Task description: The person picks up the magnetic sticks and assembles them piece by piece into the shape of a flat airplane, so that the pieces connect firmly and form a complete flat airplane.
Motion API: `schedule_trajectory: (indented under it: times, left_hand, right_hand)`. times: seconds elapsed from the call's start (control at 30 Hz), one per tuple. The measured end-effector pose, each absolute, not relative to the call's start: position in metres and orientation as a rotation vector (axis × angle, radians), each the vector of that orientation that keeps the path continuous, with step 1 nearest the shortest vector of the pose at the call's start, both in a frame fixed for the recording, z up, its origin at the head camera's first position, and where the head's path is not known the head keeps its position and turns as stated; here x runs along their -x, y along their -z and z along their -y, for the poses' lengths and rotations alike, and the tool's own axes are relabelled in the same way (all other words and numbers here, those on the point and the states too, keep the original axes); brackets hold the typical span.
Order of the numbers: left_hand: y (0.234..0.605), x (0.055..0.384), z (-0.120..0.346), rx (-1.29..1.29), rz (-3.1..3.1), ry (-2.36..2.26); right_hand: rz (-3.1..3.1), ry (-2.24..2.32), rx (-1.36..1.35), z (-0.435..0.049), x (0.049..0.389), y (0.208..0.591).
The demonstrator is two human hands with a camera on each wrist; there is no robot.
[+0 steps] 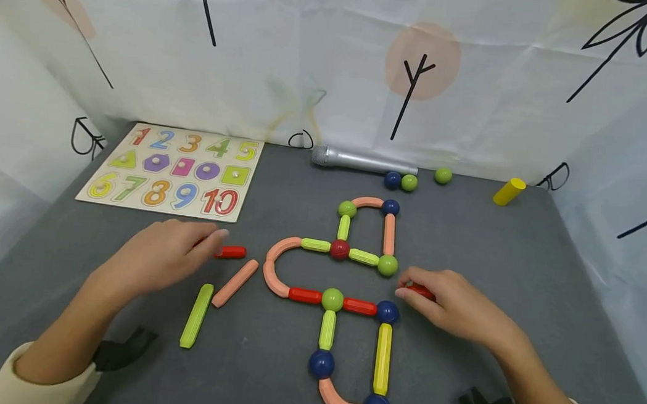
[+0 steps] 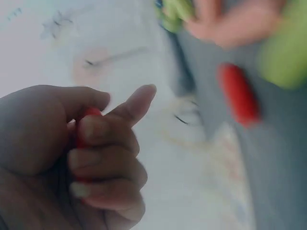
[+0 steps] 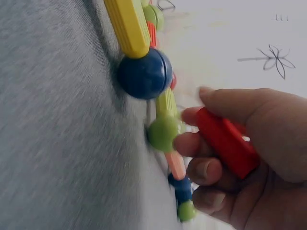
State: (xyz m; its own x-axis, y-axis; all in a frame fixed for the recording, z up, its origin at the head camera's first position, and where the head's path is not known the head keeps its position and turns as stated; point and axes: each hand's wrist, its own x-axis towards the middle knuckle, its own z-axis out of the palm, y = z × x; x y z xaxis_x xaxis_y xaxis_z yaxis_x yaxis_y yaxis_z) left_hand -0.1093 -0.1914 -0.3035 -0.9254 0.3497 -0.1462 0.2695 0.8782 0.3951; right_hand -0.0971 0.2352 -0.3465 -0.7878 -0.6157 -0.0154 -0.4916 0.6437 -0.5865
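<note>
In the head view my left hand hovers at the left, beside a short red rod lying on the table. The left wrist view shows its fingers curled round another red rod, mostly hidden in the palm. My right hand pinches a red rod between thumb and fingers, just right of the joined figure. That figure is a flat chain of rods, curved pieces and balls, including a red ball, a green ball, a blue ball and a yellow rod.
A loose pink rod and a green rod lie near the left forearm. Behind are a number puzzle board, a silver microphone, loose balls and a yellow cylinder. A printed white cloth hangs at the back.
</note>
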Motion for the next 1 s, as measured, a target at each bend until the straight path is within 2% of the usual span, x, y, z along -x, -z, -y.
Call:
schedule_trajectory:
  times: [0.17, 0.37, 0.53, 0.63, 0.77, 1.0]
  left_hand:
    - [0.329, 0.1, 0.216, -0.328, -2.741, -0.61]
    - [0.351, 0.098, 0.228, -0.263, -2.808, -0.613]
    - [0.362, 0.097, 0.229, -0.293, -2.875, -0.555]
    - [0.365, 0.094, 0.226, -0.298, -2.917, -0.534]
    - [0.362, 0.085, 0.223, -0.295, -2.977, -0.497]
    - [0.346, 0.065, 0.212, -0.227, -2.927, -0.518]
  right_hand:
    - [-2.573, 0.839, 1.066, -0.204, 0.111, 0.339]
    - [-2.42, 0.643, 1.452, -0.125, 0.118, 0.334]
    - [-2.387, 0.21, 1.854, -0.056, 0.105, 0.341]
    - [-2.372, -0.094, 1.997, -0.029, 0.098, 0.348]
    - [-2.334, -0.175, 1.992, -0.015, 0.095, 0.352]
    - [-2.354, 0.136, 1.784, -0.013, 0.112, 0.344]
